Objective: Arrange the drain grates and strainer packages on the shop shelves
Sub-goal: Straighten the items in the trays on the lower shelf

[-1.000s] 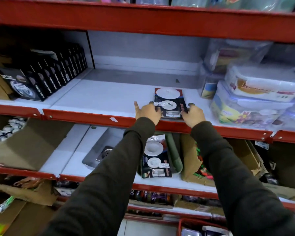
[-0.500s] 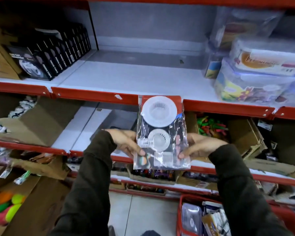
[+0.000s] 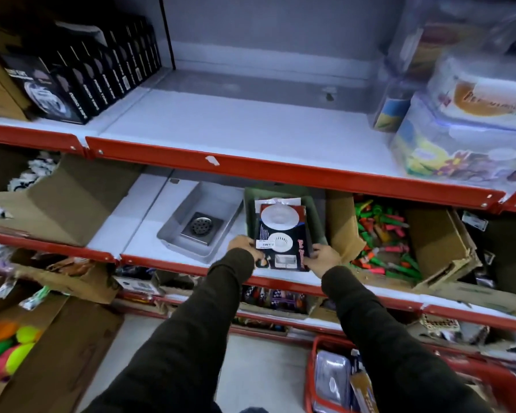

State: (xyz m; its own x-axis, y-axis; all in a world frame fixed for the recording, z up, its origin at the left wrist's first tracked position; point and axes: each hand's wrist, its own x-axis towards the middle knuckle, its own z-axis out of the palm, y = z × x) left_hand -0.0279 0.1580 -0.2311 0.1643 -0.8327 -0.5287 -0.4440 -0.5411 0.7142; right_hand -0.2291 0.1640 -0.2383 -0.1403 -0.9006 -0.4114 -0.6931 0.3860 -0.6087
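Note:
A dark strainer package (image 3: 282, 236) with two white round strainers lies in a green tray (image 3: 316, 216) on the lower shelf, seemingly on top of another like package. My left hand (image 3: 243, 244) grips its left lower edge, and my right hand (image 3: 323, 259) holds its right lower corner. Left of the tray, a square metal drain grate (image 3: 201, 228) sits inside a grey tray (image 3: 209, 204).
The upper shelf (image 3: 251, 126) holds black boxes (image 3: 81, 76) at left and clear plastic containers (image 3: 465, 120) at right. Cardboard boxes (image 3: 399, 242) with coloured items flank the trays. A red basket (image 3: 370, 380) with more packages stands on the floor at lower right.
The strainer package came off the upper shelf, was held up in front of me, and now lies down in the green tray on the lower shelf, both hands still on it.

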